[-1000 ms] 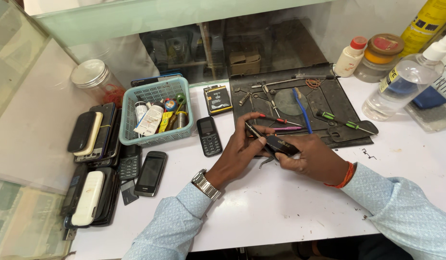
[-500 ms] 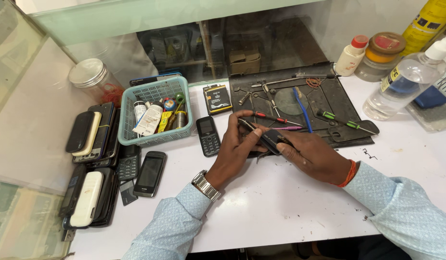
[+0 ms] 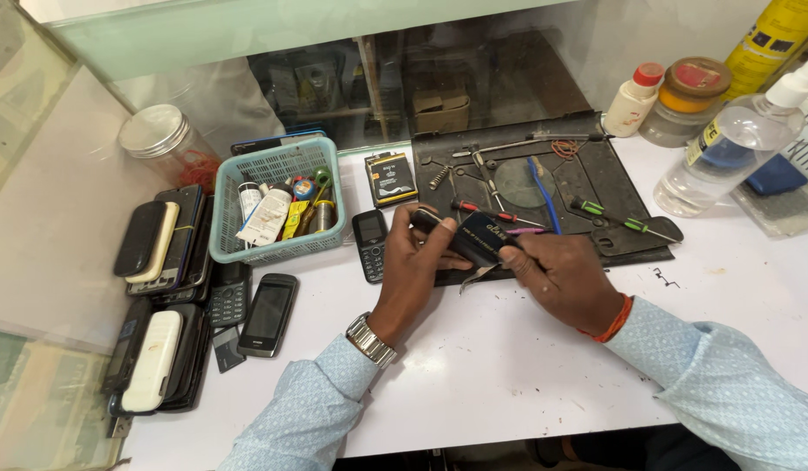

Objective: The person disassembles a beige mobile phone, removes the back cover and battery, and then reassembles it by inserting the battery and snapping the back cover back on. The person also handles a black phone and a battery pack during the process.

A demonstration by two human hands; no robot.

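Black phone (image 3: 474,237) clamped by both hands' fingers (image 3: 439,234) | keypad phone (image 3: 370,244), teal basket (image 3: 277,253) left | mat (image 3: 587,187) behind

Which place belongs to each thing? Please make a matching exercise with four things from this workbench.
Things:
1. teal basket
2. black battery
3. green-handled screwdriver
4. clear spray bottle

Places:
A. lying on the black work mat
B. at the right edge of the table
C. held between both hands
D. left of the keypad phone, full of small supplies

Pairs: 1-D, 2-C, 3-A, 4-B
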